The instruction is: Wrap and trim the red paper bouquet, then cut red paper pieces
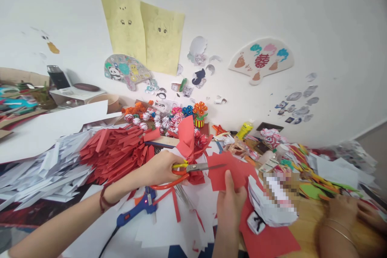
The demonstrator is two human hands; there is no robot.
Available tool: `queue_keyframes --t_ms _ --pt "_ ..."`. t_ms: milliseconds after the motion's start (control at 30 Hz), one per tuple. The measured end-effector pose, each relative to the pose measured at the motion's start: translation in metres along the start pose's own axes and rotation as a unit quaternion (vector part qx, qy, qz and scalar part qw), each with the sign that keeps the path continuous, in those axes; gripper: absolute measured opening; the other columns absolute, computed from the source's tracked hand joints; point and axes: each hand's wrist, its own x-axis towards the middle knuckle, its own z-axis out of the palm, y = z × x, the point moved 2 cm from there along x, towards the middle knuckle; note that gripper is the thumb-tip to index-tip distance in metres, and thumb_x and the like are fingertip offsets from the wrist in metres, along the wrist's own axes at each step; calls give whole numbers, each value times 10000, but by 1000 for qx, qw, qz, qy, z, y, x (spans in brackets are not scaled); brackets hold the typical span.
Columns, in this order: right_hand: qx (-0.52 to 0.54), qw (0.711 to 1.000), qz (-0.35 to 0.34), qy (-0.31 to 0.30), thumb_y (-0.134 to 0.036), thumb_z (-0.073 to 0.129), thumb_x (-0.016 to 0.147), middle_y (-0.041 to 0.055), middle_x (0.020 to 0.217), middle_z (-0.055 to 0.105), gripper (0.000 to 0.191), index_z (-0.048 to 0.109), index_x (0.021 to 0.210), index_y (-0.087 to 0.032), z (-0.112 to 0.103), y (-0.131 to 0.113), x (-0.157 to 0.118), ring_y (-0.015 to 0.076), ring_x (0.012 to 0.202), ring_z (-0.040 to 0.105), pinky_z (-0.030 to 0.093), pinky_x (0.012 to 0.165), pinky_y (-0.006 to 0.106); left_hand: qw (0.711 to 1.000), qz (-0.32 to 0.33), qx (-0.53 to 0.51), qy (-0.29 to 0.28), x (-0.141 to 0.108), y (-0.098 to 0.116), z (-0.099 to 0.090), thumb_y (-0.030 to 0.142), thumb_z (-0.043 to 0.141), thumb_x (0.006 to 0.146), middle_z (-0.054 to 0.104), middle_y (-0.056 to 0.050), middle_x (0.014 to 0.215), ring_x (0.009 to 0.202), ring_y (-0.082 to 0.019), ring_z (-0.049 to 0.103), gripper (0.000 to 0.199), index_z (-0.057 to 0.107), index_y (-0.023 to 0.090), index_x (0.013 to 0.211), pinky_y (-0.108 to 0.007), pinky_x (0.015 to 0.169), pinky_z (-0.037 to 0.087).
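My left hand (165,167) is closed round the handles of a pair of scissors (198,167) with yellow and orange grips. The blades point right and reach over a red paper square (217,177). My right hand (231,197) grips that paper between thumb and fingers, thumb on top. Behind the scissors stands a curled red paper piece (186,135). Below my left hand lies a blue glue gun (136,209) with a small red light on. Narrow red strips (176,205) and white sheets (163,229) lie beneath.
Piles of folded red paper (116,153) and white paper strips (51,169) fill the left. Paper flowers (157,120) and a yellow bottle (244,130) stand along the wall. A white paper bundle (269,209) lies on red sheets at right. Another person's hands (341,213) are at far right.
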Motion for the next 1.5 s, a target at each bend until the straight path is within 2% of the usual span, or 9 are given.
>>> queue_keyframes --t_ms 133,467,767,1000,1133,1233,1333,1500 --pt "24 999 -17 -15 -526 722 715 50 781 716 486 628 996 -142 0 -1 1 214 740 665 535 648 316 1000 8 -4 -5 0 -3 -2 508 715 712 365 67 556 539 -72 255 422 478 167 637 -205 496 197" --pt "83 994 -14 -69 -469 733 720 62 722 710 441 665 978 -118 5 -6 -2 239 810 685 550 681 337 1000 8 12 -15 -3 -7 -8 566 697 703 338 58 560 543 -82 249 505 394 172 609 -224 500 197" --pt "77 995 -45 -48 -448 760 684 152 963 734 491 702 999 -75 1 -4 -1 275 948 668 552 794 389 998 3 42 -36 -13 -3 -5 625 581 785 532 35 626 544 -105 415 435 519 202 704 -234 553 263" --pt "49 995 -59 -61 -460 742 701 118 778 728 487 708 973 -58 4 -7 -6 283 896 669 550 771 400 998 5 51 -47 -14 -6 0 613 546 816 633 22 728 606 -134 515 385 578 230 792 -235 564 283" --pt "37 996 -67 -52 -477 736 701 98 736 719 490 710 962 -64 4 -9 -8 273 863 671 551 764 390 998 14 44 -39 -14 -8 3 633 538 818 619 22 717 595 -129 504 404 589 233 804 -232 557 278" --pt "32 996 -68 -51 -480 743 693 94 743 721 493 712 965 -70 3 -9 -8 273 865 672 550 771 388 999 17 32 -32 -13 -9 3 618 571 803 555 32 643 539 -109 438 406 573 216 744 -229 536 262" --pt "30 996 -70 -56 -478 747 691 101 763 726 492 717 964 -69 2 -8 -8 278 863 673 548 779 398 999 25 20 -28 -13 -7 2 588 604 790 484 43 594 515 -98 382 407 528 203 680 -225 522 247" --pt "52 996 -57 -40 -459 769 673 132 831 735 475 727 931 -63 2 -7 -8 274 848 671 549 783 409 999 24 14 -26 -16 -4 0 572 623 784 461 41 583 519 -100 364 406 515 199 666 -221 523 236"
